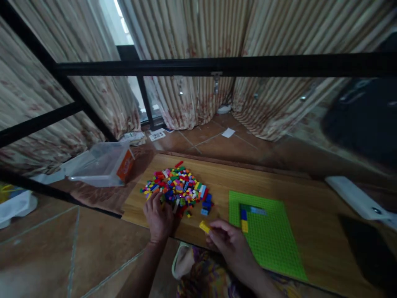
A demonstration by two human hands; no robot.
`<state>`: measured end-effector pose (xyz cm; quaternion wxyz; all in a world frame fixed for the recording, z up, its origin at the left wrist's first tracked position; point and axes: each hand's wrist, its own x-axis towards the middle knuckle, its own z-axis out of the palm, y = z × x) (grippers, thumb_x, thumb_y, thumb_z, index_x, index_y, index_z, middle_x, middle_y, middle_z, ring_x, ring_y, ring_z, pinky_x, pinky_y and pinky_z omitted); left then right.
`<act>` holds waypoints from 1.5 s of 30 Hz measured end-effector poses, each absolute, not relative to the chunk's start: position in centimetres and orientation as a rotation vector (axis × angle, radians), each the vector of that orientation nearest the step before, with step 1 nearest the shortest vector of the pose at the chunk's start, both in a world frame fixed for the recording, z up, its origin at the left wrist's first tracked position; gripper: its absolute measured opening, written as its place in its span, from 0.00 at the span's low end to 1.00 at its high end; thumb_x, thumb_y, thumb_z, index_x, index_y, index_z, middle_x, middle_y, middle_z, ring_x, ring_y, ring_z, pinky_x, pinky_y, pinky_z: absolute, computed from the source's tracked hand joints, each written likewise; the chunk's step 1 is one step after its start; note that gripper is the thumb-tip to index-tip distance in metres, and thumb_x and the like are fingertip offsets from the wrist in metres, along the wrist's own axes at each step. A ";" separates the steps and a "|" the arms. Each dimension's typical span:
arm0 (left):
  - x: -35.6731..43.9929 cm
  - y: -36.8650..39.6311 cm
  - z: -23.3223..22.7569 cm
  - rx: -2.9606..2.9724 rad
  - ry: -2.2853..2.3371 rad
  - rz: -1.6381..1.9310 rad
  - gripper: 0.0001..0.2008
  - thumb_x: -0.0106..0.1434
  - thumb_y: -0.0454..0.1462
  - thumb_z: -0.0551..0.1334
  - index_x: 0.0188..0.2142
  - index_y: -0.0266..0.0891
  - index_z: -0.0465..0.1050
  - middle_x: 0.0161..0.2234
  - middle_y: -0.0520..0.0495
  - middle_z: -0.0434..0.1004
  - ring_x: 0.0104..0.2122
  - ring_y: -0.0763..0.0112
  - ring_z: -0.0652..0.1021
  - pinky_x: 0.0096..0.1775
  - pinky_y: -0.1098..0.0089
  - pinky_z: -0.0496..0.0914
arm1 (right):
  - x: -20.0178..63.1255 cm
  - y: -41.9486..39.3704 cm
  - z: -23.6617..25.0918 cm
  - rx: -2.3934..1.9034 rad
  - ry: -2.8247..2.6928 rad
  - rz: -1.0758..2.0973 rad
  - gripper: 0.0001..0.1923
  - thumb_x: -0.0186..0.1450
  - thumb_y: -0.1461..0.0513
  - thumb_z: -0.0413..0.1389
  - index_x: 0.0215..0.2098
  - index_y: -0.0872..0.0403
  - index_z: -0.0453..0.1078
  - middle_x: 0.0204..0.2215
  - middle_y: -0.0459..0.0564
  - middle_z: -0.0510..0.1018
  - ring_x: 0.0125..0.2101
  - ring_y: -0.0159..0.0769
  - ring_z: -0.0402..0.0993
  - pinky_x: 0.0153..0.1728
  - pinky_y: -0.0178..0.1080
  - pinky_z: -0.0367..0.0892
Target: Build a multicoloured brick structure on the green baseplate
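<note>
One yellow brick point(204, 226) in right hand point(228, 239), left hand point(157, 216) at pile point(180, 185)

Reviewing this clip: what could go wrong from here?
The yellow brick is held by one end in the right hand close to the table's near edge, so a slip might send it to the floor.
The left hand is at the near side of the brick pile; sweeping there could push loose pieces off.
The right hand is beside the green baseplate and might nudge it.
</note>
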<state>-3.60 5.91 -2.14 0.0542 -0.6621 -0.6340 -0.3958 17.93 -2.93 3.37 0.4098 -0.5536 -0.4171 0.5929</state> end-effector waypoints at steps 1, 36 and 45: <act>-3.6 6.0 -2.0 -2.019 -1.895 -1.204 0.18 0.60 0.33 0.57 0.51 0.38 0.65 0.49 0.37 0.70 0.50 0.53 0.70 0.51 0.53 0.64 | 19.0 -4.0 3.1 -1.435 -1.039 1.450 0.19 0.61 0.48 0.57 0.39 0.53 0.74 0.31 0.49 0.79 0.33 0.38 0.76 0.36 0.38 0.70; 17.7 -0.1 1.1 -3.050 -1.406 -0.436 0.17 0.64 0.39 0.56 0.53 0.44 0.70 0.63 0.41 0.58 0.60 0.50 0.60 0.57 0.39 0.55 | 32.3 -5.6 0.8 -2.249 -1.482 0.332 0.11 0.67 0.61 0.50 0.37 0.50 0.76 0.37 0.50 0.80 0.35 0.38 0.76 0.33 0.36 0.64; 18.7 0.4 0.9 -3.071 -1.385 -0.398 0.19 0.65 0.35 0.53 0.54 0.48 0.69 0.63 0.44 0.58 0.61 0.52 0.59 0.58 0.38 0.53 | 32.7 -5.2 0.0 -2.191 -1.507 0.291 0.09 0.67 0.60 0.52 0.38 0.49 0.76 0.37 0.48 0.78 0.34 0.35 0.75 0.33 0.36 0.64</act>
